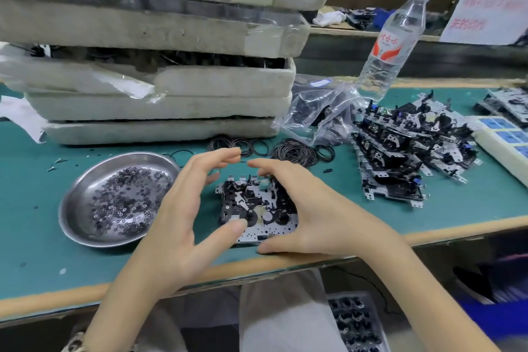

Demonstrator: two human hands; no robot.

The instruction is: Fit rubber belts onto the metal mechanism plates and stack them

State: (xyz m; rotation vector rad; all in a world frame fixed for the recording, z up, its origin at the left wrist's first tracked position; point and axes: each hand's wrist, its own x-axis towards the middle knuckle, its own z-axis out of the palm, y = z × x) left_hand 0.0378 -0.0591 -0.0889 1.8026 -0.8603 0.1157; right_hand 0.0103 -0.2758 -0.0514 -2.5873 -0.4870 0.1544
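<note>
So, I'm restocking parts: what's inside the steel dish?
Small black washers scattered across the steel dish; the left hand covers one edge, hiding that part.

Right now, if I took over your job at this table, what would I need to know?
Left hand: open, thumb tip pressing the mechanism plate.
Right hand: grips that plate, fingers on its far edge, thumb on its near edge.
The plate lies flat on the table. Loose rubber belts lie behind it; a pile of plates is to the right.
Done: cannot tell if a belt is on.
To do: fit it, then stack the plate.
</note>
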